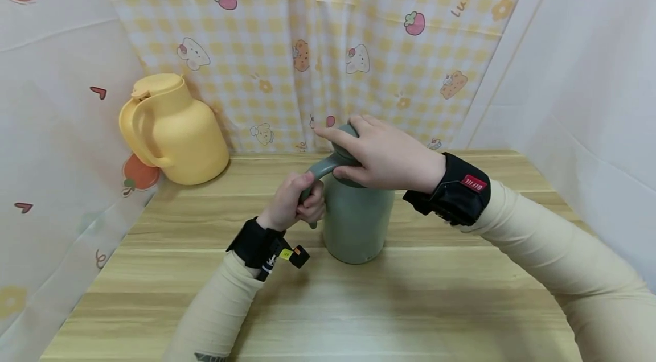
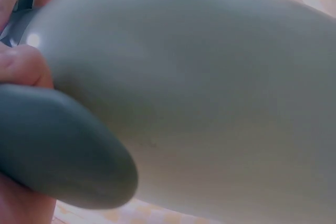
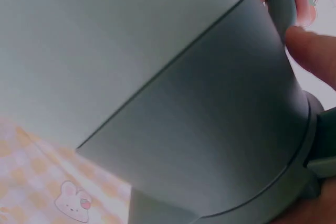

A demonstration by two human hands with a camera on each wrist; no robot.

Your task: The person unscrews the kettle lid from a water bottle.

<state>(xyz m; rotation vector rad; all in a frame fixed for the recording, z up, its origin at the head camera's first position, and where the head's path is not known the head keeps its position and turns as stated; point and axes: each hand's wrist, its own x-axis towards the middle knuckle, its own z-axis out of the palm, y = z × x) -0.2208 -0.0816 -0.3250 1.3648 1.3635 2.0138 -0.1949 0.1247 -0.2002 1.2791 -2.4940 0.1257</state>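
Observation:
A grey-green thermos jug (image 1: 356,225) stands upright on the wooden table. Its curved handle (image 1: 324,167) points left, and my left hand (image 1: 294,202) grips it with fingers curled round it. My right hand (image 1: 386,151) is over the jug's top, holding the lid (image 1: 344,133) between spread thumb and fingers; much of the lid is covered by the hand. In the left wrist view the handle's rounded lower end (image 2: 68,150) lies close to the jug's body (image 2: 199,87). The right wrist view shows the darker collar (image 3: 210,114) below the lid.
A yellow thermos jug (image 1: 179,134) with a handle stands at the table's back left, near the white side cloth. A yellow checked curtain (image 1: 318,32) hangs behind the table (image 1: 410,305). A white cloth (image 1: 584,89) borders the right side.

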